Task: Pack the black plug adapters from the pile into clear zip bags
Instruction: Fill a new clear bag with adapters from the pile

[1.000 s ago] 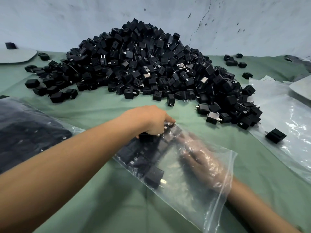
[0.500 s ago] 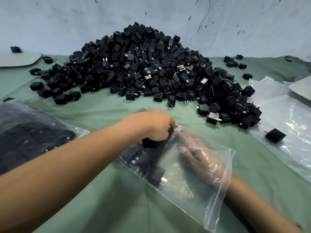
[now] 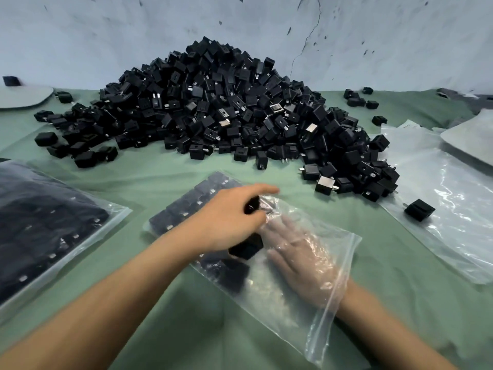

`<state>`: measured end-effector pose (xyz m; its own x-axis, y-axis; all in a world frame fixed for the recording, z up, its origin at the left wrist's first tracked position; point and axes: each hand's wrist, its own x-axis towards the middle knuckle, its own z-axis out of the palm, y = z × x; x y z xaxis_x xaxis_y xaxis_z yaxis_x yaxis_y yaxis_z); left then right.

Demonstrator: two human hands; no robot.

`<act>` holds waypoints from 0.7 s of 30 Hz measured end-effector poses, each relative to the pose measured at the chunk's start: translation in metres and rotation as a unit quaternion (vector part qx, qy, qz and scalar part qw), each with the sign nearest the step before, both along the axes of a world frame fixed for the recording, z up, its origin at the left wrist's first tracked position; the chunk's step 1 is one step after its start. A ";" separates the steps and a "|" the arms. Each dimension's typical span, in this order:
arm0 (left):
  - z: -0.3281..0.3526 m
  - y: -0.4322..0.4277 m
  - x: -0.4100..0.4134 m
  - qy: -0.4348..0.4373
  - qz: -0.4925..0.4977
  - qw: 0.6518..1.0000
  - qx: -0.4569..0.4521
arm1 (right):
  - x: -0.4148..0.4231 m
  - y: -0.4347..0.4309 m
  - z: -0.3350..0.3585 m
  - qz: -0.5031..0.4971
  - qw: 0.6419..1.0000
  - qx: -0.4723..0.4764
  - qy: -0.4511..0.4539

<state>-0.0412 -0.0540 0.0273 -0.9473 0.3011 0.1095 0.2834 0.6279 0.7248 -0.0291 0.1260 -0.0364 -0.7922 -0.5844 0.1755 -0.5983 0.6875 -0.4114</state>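
My right hand (image 3: pixel 296 252) lies flat, fingers straight, inside the clear zip bag (image 3: pixel 293 316), veiled by its film. My left hand (image 3: pixel 226 222) rests on the bag from above; a black adapter (image 3: pixel 246 249) shows beneath it, though whether the fingers grip it I cannot tell. Packed adapters (image 3: pixel 186 209) fill the bag's far end. Bare green cloth (image 3: pixel 160 180) separates bag from pile (image 3: pixel 213 110); a filled bag (image 3: pixel 40 222) is cut off at left.
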 end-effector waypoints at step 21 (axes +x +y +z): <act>0.010 0.053 0.032 -0.307 0.130 0.750 0.570 | 0.053 -0.004 0.079 -0.061 0.962 -0.240 0.119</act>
